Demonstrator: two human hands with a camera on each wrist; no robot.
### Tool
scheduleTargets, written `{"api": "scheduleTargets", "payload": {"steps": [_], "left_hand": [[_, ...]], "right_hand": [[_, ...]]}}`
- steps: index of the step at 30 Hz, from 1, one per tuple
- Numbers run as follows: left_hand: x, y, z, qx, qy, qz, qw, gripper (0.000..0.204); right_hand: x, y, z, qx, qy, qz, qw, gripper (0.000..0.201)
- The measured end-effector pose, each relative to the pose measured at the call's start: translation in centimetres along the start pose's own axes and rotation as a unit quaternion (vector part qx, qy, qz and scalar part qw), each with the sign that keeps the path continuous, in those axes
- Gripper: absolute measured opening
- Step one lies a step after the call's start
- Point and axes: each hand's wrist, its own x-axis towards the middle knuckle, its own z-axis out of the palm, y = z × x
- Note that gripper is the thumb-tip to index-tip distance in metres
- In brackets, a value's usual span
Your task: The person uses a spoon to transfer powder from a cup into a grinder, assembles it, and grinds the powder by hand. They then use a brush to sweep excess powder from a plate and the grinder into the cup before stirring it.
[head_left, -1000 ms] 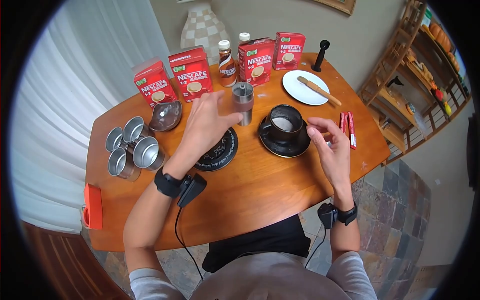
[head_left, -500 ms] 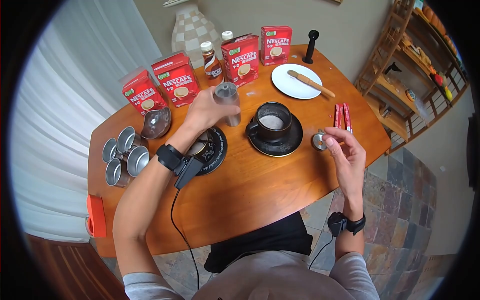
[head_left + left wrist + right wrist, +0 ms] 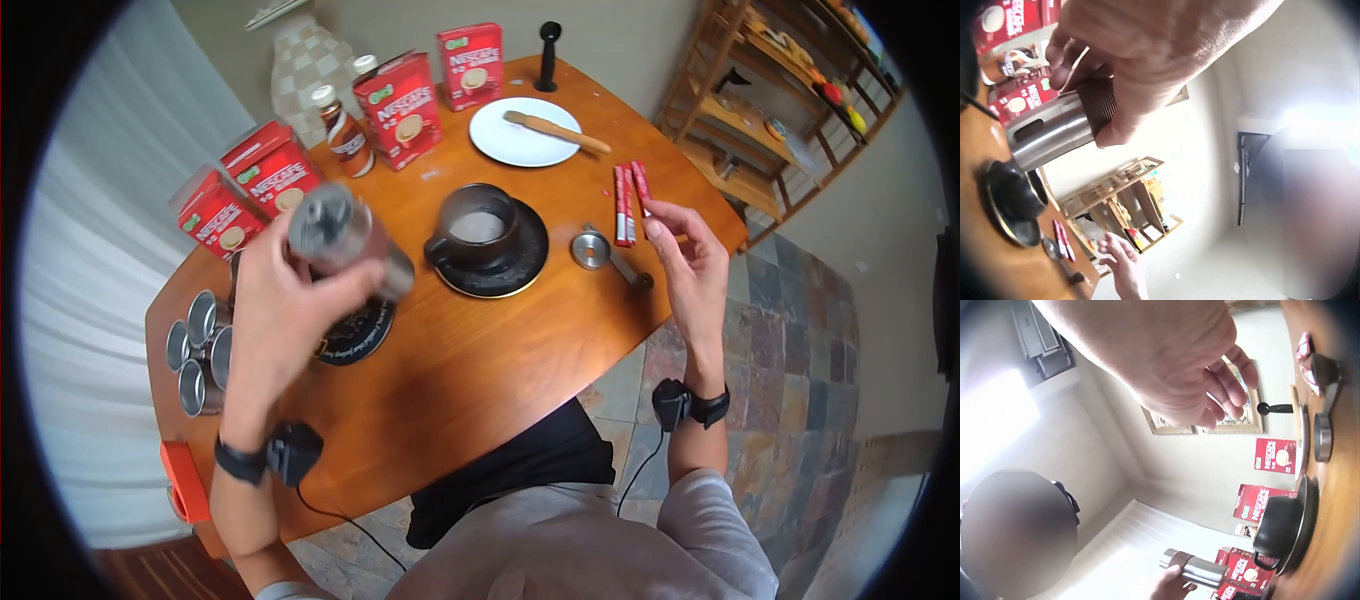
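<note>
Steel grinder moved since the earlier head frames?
Yes. Against the black cup in the head view, the steel grinder has shifted left and toward the person, held in the left hand.

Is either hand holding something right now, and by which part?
The left hand holds a shiny silver metal cylinder, with its grip around the brown band. The right hand holds nothing.

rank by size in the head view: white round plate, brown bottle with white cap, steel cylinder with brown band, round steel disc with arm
1. White plate
2. Brown bottle
3. Steel disc with its arm
Not ranked: steel cylinder, held up nearer the camera and blurred
</note>
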Motion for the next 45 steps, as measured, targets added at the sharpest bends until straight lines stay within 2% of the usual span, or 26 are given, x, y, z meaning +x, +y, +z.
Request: {"api": "scheduleTargets", "payload": {"steps": [2,7,10,13,18,25,28,31,34,37,40,41,45], "left_hand": [[-2.2,0.1,1.5,-0.035,-0.027,-0.013,0.999,0.047],[-5.0,-2.0,5.5,0.064,-0.045,0.046,0.996,0.048],[-5.2,-3.7,6.8,0.070,-0.038,0.062,0.995,0.046],[-5.0,-4.4,7.5,0.058,-0.031,0.074,0.995,0.046],[-5.1,-6.2,8.4,-0.004,-0.030,0.050,0.998,0.049],[-5.2,-7.0,8.5,-0.045,-0.039,0.038,0.998,0.056],[-5.2,-7.1,8.4,-0.050,-0.045,0.029,0.997,0.058],[-5.2,-6.6,8.1,-0.028,-0.053,0.020,0.998,0.060],[-5.2,-6.5,8.0,-0.009,-0.053,0.025,0.998,0.061],[-5.1,-6.8,8.1,-0.017,-0.050,0.048,0.997,0.061],[-5.0,-6.4,7.8,0.028,-0.052,0.053,0.997,0.062],[-5.0,-6.2,7.8,0.019,-0.047,0.043,0.998,0.063],[-5.2,-6.3,7.8,0.035,-0.026,0.060,0.997,0.064]], "right_hand": [[0.0,0.8,-0.5,-0.035,0.017,-0.008,0.999,0.026],[-0.5,1.8,-1.3,-0.128,0.032,0.000,0.991,0.028],[-1.1,1.1,-1.8,-0.207,-0.012,0.000,0.978,0.029],[-1.7,0.8,-1.5,-0.223,-0.047,0.015,0.974,0.032],[-1.9,-0.1,-0.8,-0.309,-0.096,-0.003,0.946,0.042],[0.2,1.0,2.3,-0.418,-0.147,-0.141,0.885,0.053],[0.9,1.6,2.5,-0.438,-0.187,-0.106,0.873,0.053],[0.9,1.3,2.6,-0.425,-0.188,-0.068,0.883,0.051],[0.9,1.1,2.8,-0.434,-0.180,-0.078,0.879,0.050],[1.1,-0.2,3.4,-0.400,-0.160,-0.074,0.900,0.048],[0.9,-2.7,4.1,-0.292,-0.184,-0.064,0.937,0.047],[0.9,-3.5,4.4,-0.274,-0.211,-0.088,0.934,0.050],[0.0,-6.5,6.0,-0.175,-0.292,-0.084,0.936,0.056]]}}
